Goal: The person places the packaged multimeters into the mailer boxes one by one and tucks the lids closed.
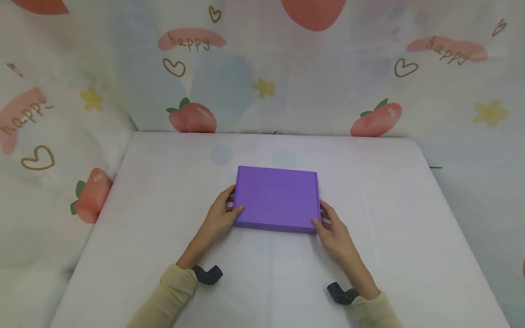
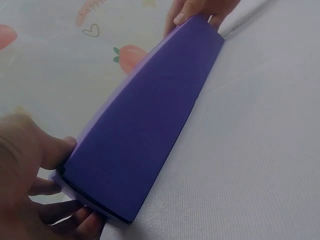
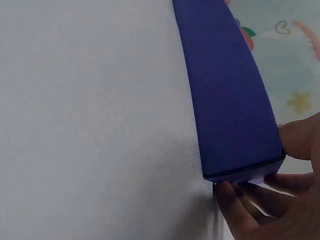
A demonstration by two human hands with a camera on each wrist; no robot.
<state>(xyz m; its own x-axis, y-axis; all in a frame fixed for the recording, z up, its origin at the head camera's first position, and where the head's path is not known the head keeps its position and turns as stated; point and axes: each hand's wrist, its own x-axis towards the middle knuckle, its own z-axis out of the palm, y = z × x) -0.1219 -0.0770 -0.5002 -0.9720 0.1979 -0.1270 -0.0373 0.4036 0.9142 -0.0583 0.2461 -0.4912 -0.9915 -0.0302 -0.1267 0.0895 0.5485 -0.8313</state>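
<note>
A flat purple box [image 1: 277, 198] lies closed near the middle of the white-covered desk [image 1: 410, 237], its lid down and flush all round as far as the head view shows. The left hand [image 1: 221, 214] holds the box's near left corner, thumb on the top edge and the other fingers [image 2: 60, 210] curled under and against the side. The right hand [image 1: 333, 230] takes the near right corner the same way: its thumb rests on the top edge while the fingers [image 3: 240, 210] tuck against the end wall below. Both hands therefore pinch the box's ends rather than lie flat on it.

Judging by this, the work stands at its very start: the box is gripped and steadied, sitting flat on the desk, with nothing lifted, opened or taken out. Whatever is to be done with the box, opening or moving it, seems still ahead. The printed cloth backdrop [image 1: 193, 77] hangs behind the desk
</note>
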